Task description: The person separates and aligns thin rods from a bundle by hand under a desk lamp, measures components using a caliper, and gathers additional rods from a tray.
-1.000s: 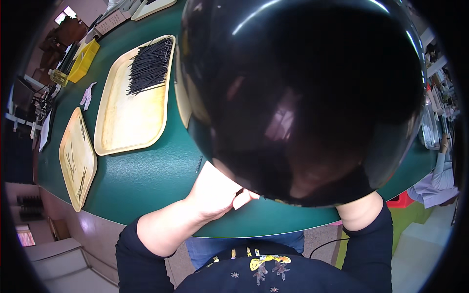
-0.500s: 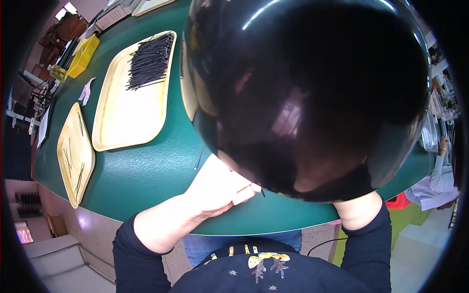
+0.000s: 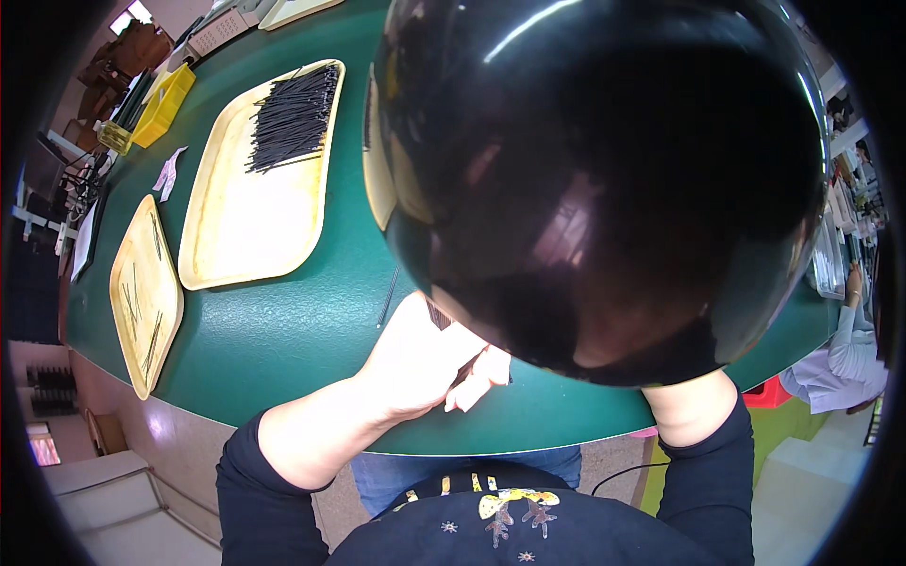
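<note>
My left hand (image 3: 415, 363) is closed just above the near part of the green table. Its fingers wrap round a bundle of thin black rods (image 3: 440, 317), whose dark ends show between thumb and fingers. A big glossy black dome (image 3: 604, 189) fills the upper right and covers part of that hand. Of my right arm, only the wrist (image 3: 694, 413) shows below the dome. The right hand and its fingers are hidden. One loose thin rod (image 3: 388, 298) lies on the table beside my left hand.
A large cream tray (image 3: 250, 231) holds a pile of black rods (image 3: 294, 118). Left of it, a smaller cream tray (image 3: 121, 283) has several thin rods. Behind are a yellow bin (image 3: 165, 106) and a paper scrap (image 3: 168, 175). Another person's arm (image 3: 854, 330) shows at far right.
The fingers of my left hand have shifted and loosened a little, so more of the dark bundle shows. The dome appears slightly farther right in the picture.
</note>
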